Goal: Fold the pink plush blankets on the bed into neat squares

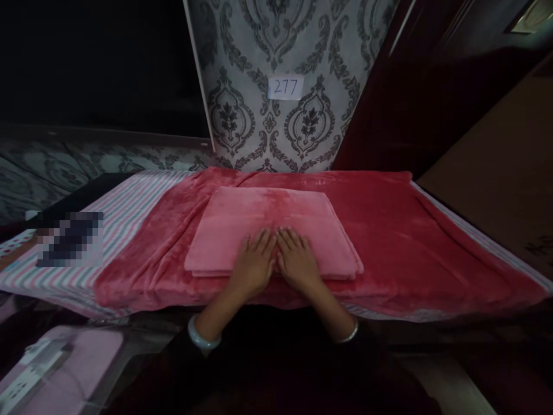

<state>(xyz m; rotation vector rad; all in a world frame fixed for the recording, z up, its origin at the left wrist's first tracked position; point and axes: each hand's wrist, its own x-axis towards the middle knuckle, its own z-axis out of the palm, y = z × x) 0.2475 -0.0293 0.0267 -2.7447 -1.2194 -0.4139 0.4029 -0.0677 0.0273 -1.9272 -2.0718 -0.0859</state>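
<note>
The left hand (254,262) and right hand (297,258) lie palm down, side by side, on the near half of a folded pink plush blanket (272,208), their fingers extended and slightly parted, clasping nothing. The blanket rests on a red plush throw (401,242), left of its middle, and the throw covers part of a striped cloth (125,213) that shows at the left. Behind, a card marked 277 (286,87) is on damask wallpaper (270,138)
</note>
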